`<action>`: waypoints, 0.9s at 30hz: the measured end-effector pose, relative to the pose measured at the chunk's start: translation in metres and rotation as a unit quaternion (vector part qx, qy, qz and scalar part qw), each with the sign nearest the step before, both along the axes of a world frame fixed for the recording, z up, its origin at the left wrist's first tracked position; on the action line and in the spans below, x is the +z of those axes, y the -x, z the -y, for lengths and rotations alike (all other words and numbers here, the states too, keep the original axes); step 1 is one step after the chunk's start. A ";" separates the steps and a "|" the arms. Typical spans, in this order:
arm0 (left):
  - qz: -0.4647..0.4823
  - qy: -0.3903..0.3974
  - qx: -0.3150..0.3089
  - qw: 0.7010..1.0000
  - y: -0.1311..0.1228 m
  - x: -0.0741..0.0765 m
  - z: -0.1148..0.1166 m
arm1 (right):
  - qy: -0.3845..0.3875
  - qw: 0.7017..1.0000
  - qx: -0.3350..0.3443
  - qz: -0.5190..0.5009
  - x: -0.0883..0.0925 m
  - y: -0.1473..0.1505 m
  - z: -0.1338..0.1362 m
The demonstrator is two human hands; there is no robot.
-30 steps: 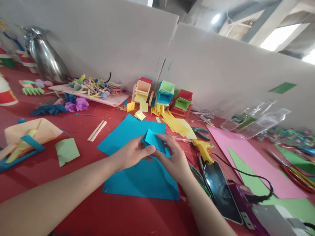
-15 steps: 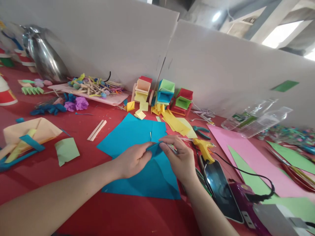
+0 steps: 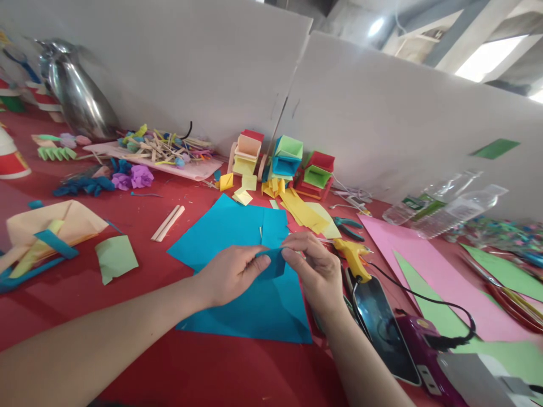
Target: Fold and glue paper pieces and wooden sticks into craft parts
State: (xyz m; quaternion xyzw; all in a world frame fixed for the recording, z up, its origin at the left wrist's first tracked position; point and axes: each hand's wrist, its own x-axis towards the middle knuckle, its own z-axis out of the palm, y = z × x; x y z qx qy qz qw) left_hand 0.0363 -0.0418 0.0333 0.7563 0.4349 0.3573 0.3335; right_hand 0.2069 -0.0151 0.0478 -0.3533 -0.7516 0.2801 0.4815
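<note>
Between my two hands is a small piece of blue paper, held up above larger blue sheets. My left hand pinches its left end between thumb and fingers. At the right end, the thumb and fingertips of my right hand close on its upper corner. Beneath them, the large blue paper sheets lie overlapping on the red table. Yellow paper strips lie just beyond the sheets.
To the right are a yellow glue gun, a phone, a purple power strip and pliers. Folded paper boxes stand at the back. Two wooden sticks and a green paper scrap lie left.
My right hand has shifted slightly right, and the small blue paper between my hands now shows more of its face, hanging downward. My left hand has barely moved.
</note>
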 end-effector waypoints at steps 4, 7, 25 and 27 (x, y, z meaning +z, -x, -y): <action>-0.005 -0.012 0.005 1.000 0.001 -0.001 0.000 | -0.009 1.000 0.002 0.012 0.001 0.000 0.001; -0.010 -0.013 0.010 1.000 0.001 -0.004 -0.001 | -0.008 1.000 0.018 0.016 -0.001 0.001 0.001; 0.037 0.057 0.054 0.996 0.001 -0.009 -0.004 | -0.016 0.996 -0.061 0.070 -0.009 0.005 0.001; 0.055 0.060 0.068 0.994 0.001 -0.009 -0.005 | -0.011 0.994 -0.063 0.088 -0.013 0.007 0.002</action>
